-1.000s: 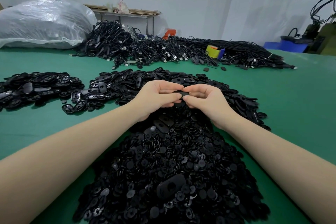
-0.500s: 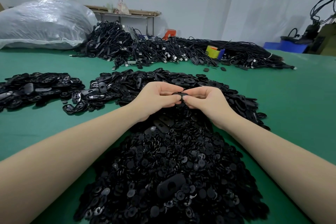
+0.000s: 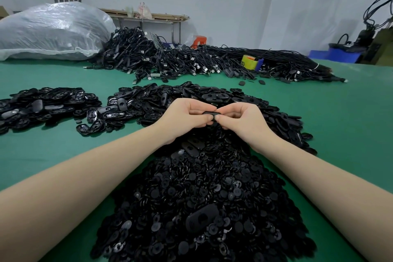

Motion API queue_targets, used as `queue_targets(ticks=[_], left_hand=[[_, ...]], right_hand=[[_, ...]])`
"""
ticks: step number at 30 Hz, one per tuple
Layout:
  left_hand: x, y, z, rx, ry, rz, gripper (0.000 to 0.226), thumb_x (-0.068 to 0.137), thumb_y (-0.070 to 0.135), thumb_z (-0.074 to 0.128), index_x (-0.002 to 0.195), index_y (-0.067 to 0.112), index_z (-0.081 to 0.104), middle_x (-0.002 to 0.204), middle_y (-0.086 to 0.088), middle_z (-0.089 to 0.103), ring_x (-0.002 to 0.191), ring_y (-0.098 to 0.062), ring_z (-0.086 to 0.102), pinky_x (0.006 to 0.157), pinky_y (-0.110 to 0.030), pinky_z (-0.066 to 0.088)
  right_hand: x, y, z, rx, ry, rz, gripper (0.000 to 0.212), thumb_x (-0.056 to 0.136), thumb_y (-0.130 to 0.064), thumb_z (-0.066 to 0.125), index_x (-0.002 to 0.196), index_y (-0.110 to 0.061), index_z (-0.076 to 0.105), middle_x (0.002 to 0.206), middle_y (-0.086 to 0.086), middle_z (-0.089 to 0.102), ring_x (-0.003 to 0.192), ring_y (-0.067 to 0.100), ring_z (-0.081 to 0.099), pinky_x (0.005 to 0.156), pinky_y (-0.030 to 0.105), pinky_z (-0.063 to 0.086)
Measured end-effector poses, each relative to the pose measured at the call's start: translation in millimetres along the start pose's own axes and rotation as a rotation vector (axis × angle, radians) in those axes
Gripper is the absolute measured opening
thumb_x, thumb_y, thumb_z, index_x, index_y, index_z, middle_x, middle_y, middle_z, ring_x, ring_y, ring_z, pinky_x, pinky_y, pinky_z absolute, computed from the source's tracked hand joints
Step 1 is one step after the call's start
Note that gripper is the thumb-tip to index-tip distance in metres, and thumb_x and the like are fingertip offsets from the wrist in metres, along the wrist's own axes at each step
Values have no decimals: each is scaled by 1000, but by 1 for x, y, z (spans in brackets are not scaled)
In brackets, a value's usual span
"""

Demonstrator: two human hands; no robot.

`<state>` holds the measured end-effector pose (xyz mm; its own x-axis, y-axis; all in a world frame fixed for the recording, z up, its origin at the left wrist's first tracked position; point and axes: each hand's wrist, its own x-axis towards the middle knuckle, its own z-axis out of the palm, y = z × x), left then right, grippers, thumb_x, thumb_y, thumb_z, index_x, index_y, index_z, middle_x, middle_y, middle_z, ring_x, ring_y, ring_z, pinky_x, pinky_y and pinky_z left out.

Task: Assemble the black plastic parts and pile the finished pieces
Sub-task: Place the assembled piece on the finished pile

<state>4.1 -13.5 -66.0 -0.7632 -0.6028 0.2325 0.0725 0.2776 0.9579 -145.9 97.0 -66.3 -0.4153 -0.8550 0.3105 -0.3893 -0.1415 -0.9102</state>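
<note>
Both hands meet at the centre of the frame, each grip closed narrow on one small black part (image 3: pixel 211 115): the left hand (image 3: pixel 187 116) pinches its left end between thumb and curled fingers, and the right hand (image 3: pixel 240 120) pinches the right end the same way. The part is held in the air just above the far edge of the disc pile (image 3: pixel 202 204), a broad heap of small round black pieces that fills the lower middle of the frame between the forearms. One oval shell (image 3: pixel 202 218) lies on top of that heap. Behind the hands spreads the shell pile (image 3: pixel 191 95), and a second pile (image 3: pixel 44 104) lies at the left, apart from it. Farther back a cable heap (image 3: pixel 191 61) runs across the green worktop (image 3: pixel 344 125), with a plastic bag (image 3: pixel 53 32) at upper left and a blue bin (image 3: pixel 336 55) at right. Bare worktop shows on the right side and at the lower left.
</note>
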Motion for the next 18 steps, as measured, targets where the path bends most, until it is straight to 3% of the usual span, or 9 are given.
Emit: queue_targets(ticks=[7,13,16,18], left_hand=[[0,2,0,75,48,5,24,87,3,72,103,20,74,90,3,78,86,-10,74,75,-17,55],[-1,11,3,391,126,94,24,85,11,74,107,22,76,90,14,74,89,-5,71,90,-22,55],[2,20,4,516,126,100,26,85,17,75,110,25,76,84,15,71,83,-2,69,85,-20,54],[2,23,5,391,104,36,23,86,15,74,107,24,76,84,12,75,80,-2,70,78,-19,56]], right_hand=[[-1,1,-1,51,-7,-5,18,82,-3,76,83,-20,74,72,-1,75,64,7,66,66,20,56],[-1,-2,1,92,23,6,17,88,-5,68,83,-20,76,70,-2,74,66,8,68,64,20,55],[0,-4,3,119,100,3,22,92,-11,64,78,-22,78,67,-1,71,65,9,66,64,22,55],[0,-5,3,148,158,-4,30,96,-16,60,73,-23,78,68,0,71,66,11,65,65,24,56]])
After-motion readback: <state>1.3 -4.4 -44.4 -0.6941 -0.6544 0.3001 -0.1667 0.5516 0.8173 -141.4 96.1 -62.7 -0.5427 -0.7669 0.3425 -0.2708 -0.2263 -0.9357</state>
